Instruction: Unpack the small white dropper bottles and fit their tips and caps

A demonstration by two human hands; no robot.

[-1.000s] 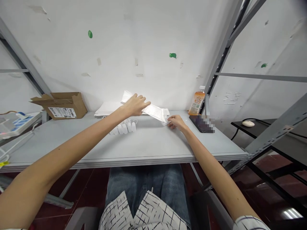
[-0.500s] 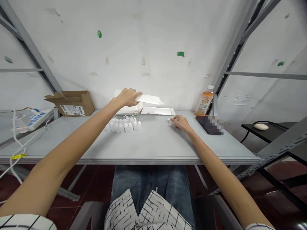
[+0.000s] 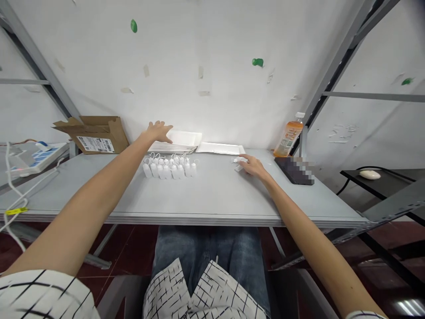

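Observation:
Over the left end of a stack of flat white packets (image 3: 186, 138), my left hand (image 3: 159, 131) has its fingers spread and holds nothing. Just in front of the stack stand several small white bottle-shaped pieces with thin loops (image 3: 168, 170), grouped in rows. To the right, my right hand (image 3: 253, 166) rests low over the table, its index finger stretched out and apart from the thumb. Small white pieces (image 3: 236, 160) lie at its fingertips, partly covered by them. A single flat white packet (image 3: 221, 148) lies against the wall between my two hands.
An open cardboard box (image 3: 96, 137) sits at the back left, beside a power strip (image 3: 43, 157) with white cables. At the right are an orange drink bottle (image 3: 288, 135) and a dark, partly blurred flat device (image 3: 294, 173). Metal frame posts flank the grey table (image 3: 212, 199).
My left hand has let go of the raised white packet and moved left; the lifted packet is down on the stack. My right hand's index finger has stretched out. The view has shifted slightly.

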